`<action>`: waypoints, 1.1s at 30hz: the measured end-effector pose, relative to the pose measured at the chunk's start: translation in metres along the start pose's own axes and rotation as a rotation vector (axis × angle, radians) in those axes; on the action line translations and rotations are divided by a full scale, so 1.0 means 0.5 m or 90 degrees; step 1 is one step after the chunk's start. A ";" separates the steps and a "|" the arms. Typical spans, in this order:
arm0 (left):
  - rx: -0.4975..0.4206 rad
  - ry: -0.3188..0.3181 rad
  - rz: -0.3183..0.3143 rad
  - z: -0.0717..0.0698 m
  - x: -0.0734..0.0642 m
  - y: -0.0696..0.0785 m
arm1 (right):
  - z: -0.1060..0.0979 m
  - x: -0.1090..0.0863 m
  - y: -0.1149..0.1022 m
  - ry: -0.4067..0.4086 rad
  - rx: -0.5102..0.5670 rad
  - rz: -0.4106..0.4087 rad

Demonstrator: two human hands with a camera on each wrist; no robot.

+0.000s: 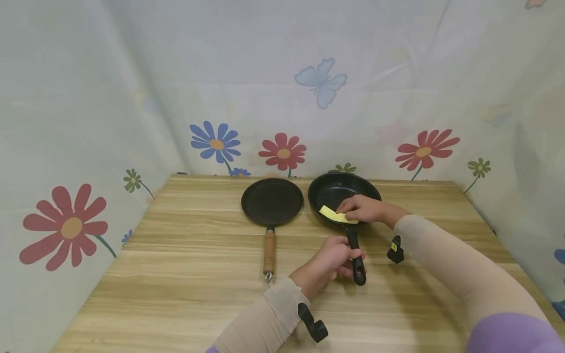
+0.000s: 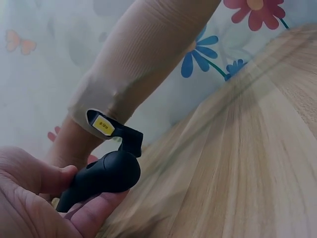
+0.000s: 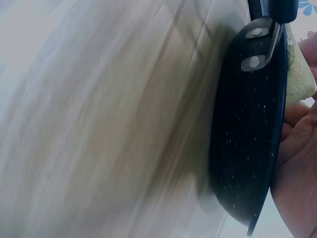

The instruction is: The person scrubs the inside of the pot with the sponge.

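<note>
A deep black frying pan [image 1: 328, 189] stands at the back of the table, its handle pointing towards me. My left hand [image 1: 333, 257] grips that black handle [image 1: 359, 272]; in the left wrist view the thumb lies on one side of the handle end [image 2: 116, 171] and fingers on the other. Inside the pan, near its front rim, my right hand [image 1: 364, 208] holds a folded yellow cloth [image 1: 331, 214] by its right part. The right wrist view shows the speckled outer wall of the pan [image 3: 245, 134], with the cloth [image 3: 298, 74] and part of the hand behind the rim.
Left of the frying pan lies a flat black pan [image 1: 272, 201] with a wooden handle [image 1: 269, 252]. Both rest on a wood-grain table [image 1: 185, 274]. A flowered curtain [image 1: 247, 98] hangs behind and at the sides. Black camera mounts [image 1: 313, 326] jut from both wrists.
</note>
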State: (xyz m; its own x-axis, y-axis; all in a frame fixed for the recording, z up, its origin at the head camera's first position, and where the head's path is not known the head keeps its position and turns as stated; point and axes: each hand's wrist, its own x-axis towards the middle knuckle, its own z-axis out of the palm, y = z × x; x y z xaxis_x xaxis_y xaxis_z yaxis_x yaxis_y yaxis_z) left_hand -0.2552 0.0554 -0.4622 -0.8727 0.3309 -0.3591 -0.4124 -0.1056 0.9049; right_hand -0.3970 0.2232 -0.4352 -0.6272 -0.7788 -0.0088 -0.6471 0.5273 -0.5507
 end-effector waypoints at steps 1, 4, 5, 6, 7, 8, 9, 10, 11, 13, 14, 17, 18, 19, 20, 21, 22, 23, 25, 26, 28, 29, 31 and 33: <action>-0.001 0.002 0.000 0.000 0.000 -0.001 | -0.002 -0.003 0.001 -0.003 -0.002 -0.005; -0.008 0.007 -0.002 0.003 -0.001 0.000 | -0.011 -0.011 0.002 -0.011 -0.013 -0.010; -0.008 0.008 0.000 0.004 -0.002 0.001 | -0.014 -0.014 0.002 -0.013 -0.018 -0.008; -0.007 0.010 0.001 0.005 -0.003 0.002 | -0.017 -0.016 0.002 -0.014 -0.020 -0.005; -0.005 0.010 0.002 0.005 -0.003 0.004 | -0.020 -0.018 0.002 -0.014 -0.021 -0.002; -0.006 0.010 0.003 0.004 -0.003 0.005 | -0.022 -0.019 0.002 -0.014 -0.022 0.002; -0.003 0.009 0.005 0.003 -0.002 0.005 | -0.024 -0.020 0.001 -0.014 -0.021 0.004; -0.001 0.008 0.006 0.002 -0.001 0.006 | -0.024 -0.020 0.000 -0.014 -0.018 0.009; 0.002 0.007 0.007 0.000 0.000 0.006 | -0.025 -0.019 0.000 -0.015 -0.016 0.010; 0.003 -0.001 0.004 -0.005 0.003 0.004 | -0.024 -0.019 0.000 -0.013 -0.009 0.010; 0.003 -0.006 0.002 -0.008 0.005 0.003 | -0.022 -0.019 0.000 -0.011 -0.005 0.010; 0.007 -0.023 -0.005 -0.016 0.008 -0.001 | -0.017 -0.019 0.003 -0.003 0.005 0.011; 0.006 -0.029 -0.008 -0.017 0.008 -0.001 | -0.016 -0.019 0.005 -0.001 0.011 0.013; 0.007 -0.036 -0.010 -0.019 0.008 -0.002 | -0.014 -0.019 0.006 0.003 0.014 0.016; 0.003 -0.040 -0.012 -0.020 0.009 -0.002 | -0.013 -0.019 0.007 0.005 0.019 0.016; 0.004 -0.045 -0.013 -0.021 0.008 -0.002 | -0.012 -0.019 0.007 0.007 0.024 0.015; 0.000 -0.048 -0.018 -0.022 0.009 -0.001 | -0.011 -0.019 0.008 0.009 0.028 0.013; -0.001 -0.051 -0.020 -0.022 0.009 -0.001 | -0.011 -0.019 0.008 0.009 0.031 0.013; -0.004 -0.056 -0.022 -0.023 0.010 0.000 | -0.011 -0.020 0.008 0.010 0.034 0.015; -0.003 -0.056 -0.023 -0.022 0.011 0.000 | -0.011 -0.020 0.007 0.008 0.035 0.016; -0.006 -0.054 -0.027 -0.022 0.012 0.001 | -0.011 -0.021 0.008 0.005 0.033 0.025; -0.005 -0.052 -0.026 -0.021 0.013 0.001 | -0.011 -0.021 0.008 0.003 0.031 0.029; -0.002 -0.040 -0.024 -0.017 0.013 0.001 | -0.012 -0.022 0.008 -0.001 0.028 0.036; -0.004 -0.022 -0.023 -0.011 0.012 0.000 | -0.013 -0.023 0.007 -0.006 0.022 0.039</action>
State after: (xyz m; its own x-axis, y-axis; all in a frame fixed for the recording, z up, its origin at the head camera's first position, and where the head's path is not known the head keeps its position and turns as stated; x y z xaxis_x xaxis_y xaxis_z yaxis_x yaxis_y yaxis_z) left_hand -0.2619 0.0522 -0.4655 -0.8476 0.3666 -0.3837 -0.4456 -0.0989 0.8898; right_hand -0.3948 0.2360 -0.4317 -0.6611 -0.7485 -0.0520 -0.5919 0.5628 -0.5770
